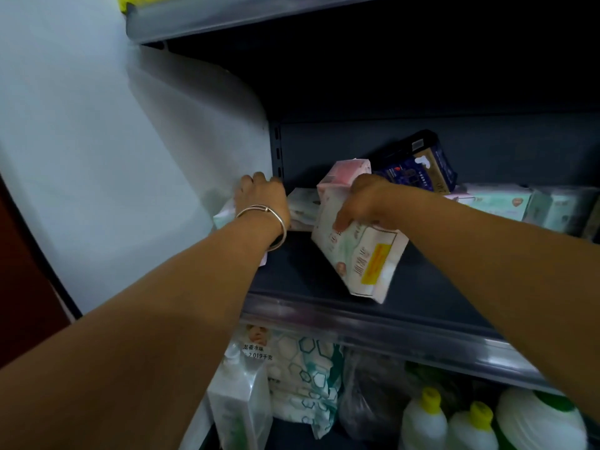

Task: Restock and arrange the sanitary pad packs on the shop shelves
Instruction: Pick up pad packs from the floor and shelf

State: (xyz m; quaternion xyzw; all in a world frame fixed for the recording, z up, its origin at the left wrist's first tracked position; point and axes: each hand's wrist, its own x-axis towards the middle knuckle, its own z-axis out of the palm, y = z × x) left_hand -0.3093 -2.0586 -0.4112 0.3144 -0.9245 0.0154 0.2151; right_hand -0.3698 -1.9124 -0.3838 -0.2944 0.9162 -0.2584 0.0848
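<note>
The right hand grips a white pack, thumb curled on its face, tilted on the shelf. Far left, the left hand seemingly clasps a half-hidden pack.

Both forearms are bare from elbow to wrist, with no sleeve in view. The left hand carries a thin silver-coloured bangle around its wrist, a smooth metal band with a small overlapping joint on top. The right hand wears nothing visible.
</note>
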